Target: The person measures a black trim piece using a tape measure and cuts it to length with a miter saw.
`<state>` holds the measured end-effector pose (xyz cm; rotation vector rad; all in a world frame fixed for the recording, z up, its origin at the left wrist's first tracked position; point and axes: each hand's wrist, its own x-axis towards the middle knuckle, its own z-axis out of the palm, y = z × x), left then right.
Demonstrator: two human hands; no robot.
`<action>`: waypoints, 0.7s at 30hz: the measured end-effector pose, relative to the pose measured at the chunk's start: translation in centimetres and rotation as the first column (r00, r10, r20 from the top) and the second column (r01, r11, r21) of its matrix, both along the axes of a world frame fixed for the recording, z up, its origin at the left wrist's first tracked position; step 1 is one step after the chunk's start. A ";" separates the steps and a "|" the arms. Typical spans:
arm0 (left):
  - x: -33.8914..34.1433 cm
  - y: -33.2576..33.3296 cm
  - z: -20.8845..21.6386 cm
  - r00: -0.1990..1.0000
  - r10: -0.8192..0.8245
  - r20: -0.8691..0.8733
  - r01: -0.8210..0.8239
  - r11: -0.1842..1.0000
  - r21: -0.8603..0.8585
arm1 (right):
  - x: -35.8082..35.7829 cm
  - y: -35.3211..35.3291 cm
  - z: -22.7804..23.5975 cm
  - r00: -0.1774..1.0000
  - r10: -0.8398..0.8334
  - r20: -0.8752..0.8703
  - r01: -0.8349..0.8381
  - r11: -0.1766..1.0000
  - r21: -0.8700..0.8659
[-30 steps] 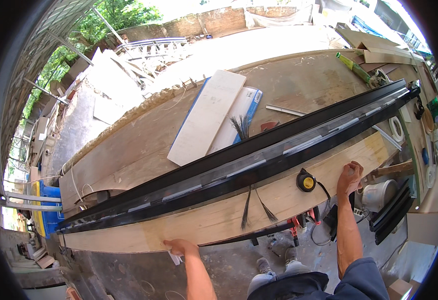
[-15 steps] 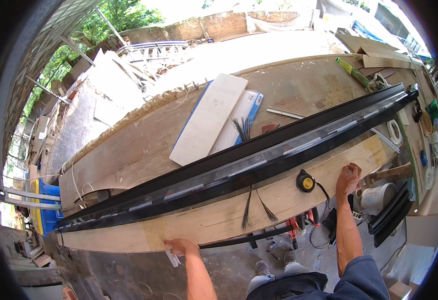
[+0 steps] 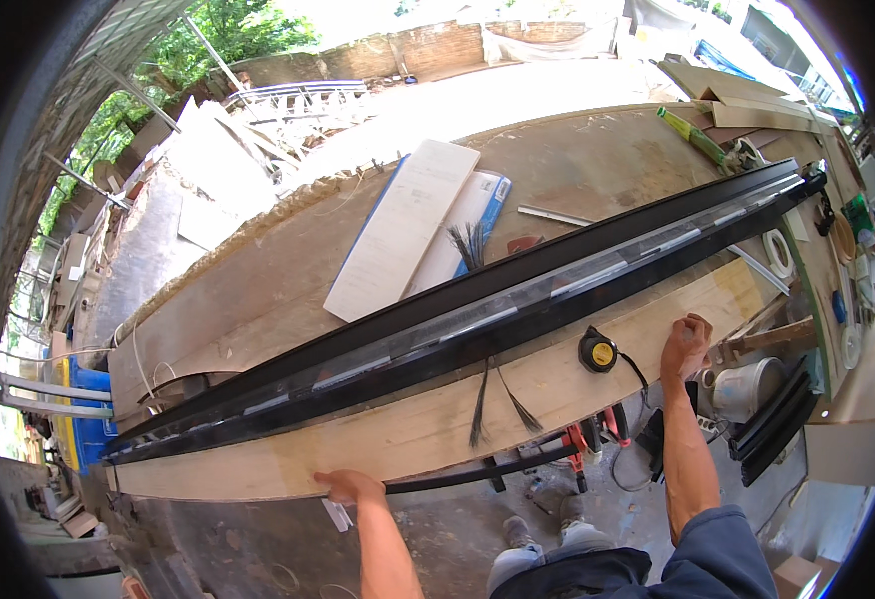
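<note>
Left fingers [image 3: 333, 479] pinch 1 long, pale wooden board [image 3: 413, 436] with yellowish patches; right fingers [image 3: 697, 324] curl over it, hold unclear.

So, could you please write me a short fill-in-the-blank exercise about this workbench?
The tape measure is black and ____.
It lies nearer the person's ____ hand.
The long board beneath it is made of ____.
The long rail bordering that board is coloured ____.

Missing words: yellow; right; wood; black.

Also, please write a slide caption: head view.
Left hand and right hand at a long wooden board, tape measure between.
</note>
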<state>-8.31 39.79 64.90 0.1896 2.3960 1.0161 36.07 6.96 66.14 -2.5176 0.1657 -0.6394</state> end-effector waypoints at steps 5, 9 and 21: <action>-0.1 0.3 0.0 1.000 -0.022 -0.017 0.022 1.000 0.022 | 0.2 -0.1 -0.5 1.000 0.020 0.004 -0.020 0.999 0.026; 1.2 -0.1 1.4 1.000 0.013 -0.024 -0.011 0.997 0.073 | 0.0 0.0 -0.1 1.000 0.019 -0.013 -0.018 0.999 0.044; -0.5 -0.6 -0.4 0.981 -0.142 0.136 0.094 0.947 0.306 | -0.2 -0.6 -1.8 0.999 0.012 0.040 -0.016 0.994 0.109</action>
